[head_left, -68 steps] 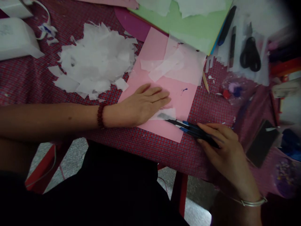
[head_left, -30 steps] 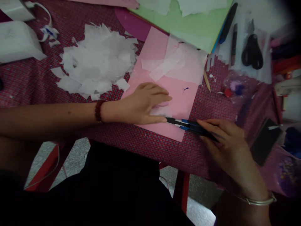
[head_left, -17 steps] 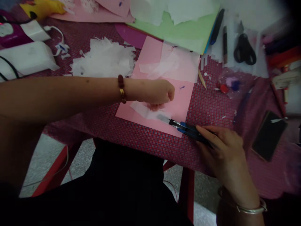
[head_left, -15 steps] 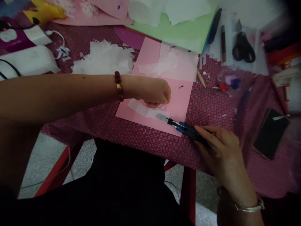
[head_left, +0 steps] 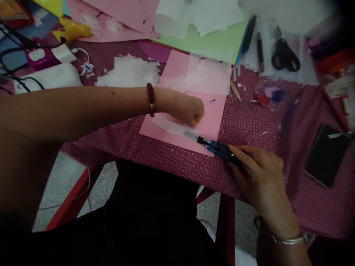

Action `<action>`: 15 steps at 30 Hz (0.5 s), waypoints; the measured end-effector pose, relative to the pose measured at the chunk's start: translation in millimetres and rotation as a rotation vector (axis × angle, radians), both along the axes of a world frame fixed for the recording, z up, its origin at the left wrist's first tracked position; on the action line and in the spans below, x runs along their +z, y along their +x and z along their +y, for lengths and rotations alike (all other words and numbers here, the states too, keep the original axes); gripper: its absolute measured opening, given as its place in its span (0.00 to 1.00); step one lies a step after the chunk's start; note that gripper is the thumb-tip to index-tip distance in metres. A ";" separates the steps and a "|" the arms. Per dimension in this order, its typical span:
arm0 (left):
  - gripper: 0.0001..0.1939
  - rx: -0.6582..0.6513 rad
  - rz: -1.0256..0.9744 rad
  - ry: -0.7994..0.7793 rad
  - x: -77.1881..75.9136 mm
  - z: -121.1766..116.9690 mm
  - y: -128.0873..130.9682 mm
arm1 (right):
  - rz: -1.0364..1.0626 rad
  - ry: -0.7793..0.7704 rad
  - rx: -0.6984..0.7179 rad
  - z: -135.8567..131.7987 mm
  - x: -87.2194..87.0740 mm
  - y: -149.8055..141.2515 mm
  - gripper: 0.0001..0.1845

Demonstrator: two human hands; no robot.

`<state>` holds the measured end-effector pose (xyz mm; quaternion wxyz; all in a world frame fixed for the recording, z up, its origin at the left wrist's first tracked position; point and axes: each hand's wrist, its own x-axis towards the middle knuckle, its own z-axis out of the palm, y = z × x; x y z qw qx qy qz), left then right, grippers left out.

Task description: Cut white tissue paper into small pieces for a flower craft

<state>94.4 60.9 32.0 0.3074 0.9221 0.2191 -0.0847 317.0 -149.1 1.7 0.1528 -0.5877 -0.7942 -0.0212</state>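
Observation:
My left hand (head_left: 190, 111) is closed in a fist over a pink sheet of paper (head_left: 215, 122), its fingertips tucked under and hidden. Whatever it may hold does not show. Below the fist a thin white paper strip (head_left: 169, 126) lies slantwise on the pink sheet. From the lower right, my right hand (head_left: 262, 173) grips a blue and black utility knife (head_left: 217, 148). The knife's front end points left at the strip's right end, by a small grey patch. A larger translucent white sheet (head_left: 213, 79) covers the upper part of the pink paper.
A heap of white paper pieces (head_left: 129, 70) lies left of the pink sheet. Black scissors (head_left: 285, 55), a marker (head_left: 249, 35) and a pointed wooden stick (head_left: 235, 90) are at the upper right. A dark notebook-like object (head_left: 327, 155) lies far right, a white power strip (head_left: 52, 78) left.
My left fist has turned and come slightly down toward the knife's front end; its curled lower fingers no longer show. The right hand keeps its grip on the knife. The view has shifted slightly.

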 end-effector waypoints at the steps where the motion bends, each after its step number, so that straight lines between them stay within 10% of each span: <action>1: 0.05 -0.004 0.034 -0.017 0.7 0.7 1.5 | 0.000 0.005 -0.002 -0.4 -0.3 -0.1 0.20; 15: 0.10 -0.242 -0.017 -0.021 -1.4 7.4 18.4 | 0.025 0.005 -0.003 1.9 -2.7 4.4 0.22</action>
